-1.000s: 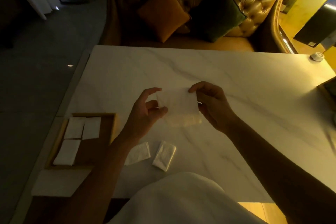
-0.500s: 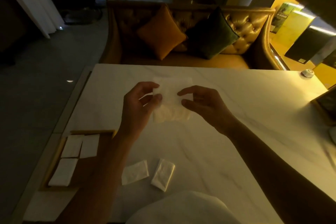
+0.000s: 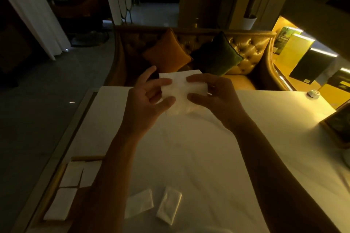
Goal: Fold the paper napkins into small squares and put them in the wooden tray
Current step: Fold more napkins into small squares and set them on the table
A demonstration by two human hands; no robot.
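A thin white paper napkin [image 3: 182, 89] was held above the marble table [image 3: 208, 157], pinched by the left hand [image 3: 149, 100] and right hand [image 3: 214, 98]. Being limp and tearable, its edges were judged best gripped lightly.

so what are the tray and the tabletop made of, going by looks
The tray looks like wood: a tan raised rim around a darker brown matte floor. The tabletop looks like polished stone or a marble-look laminate: pale, smooth, faintly veined, with a soft sheen. The dim light leaves both uncertain.
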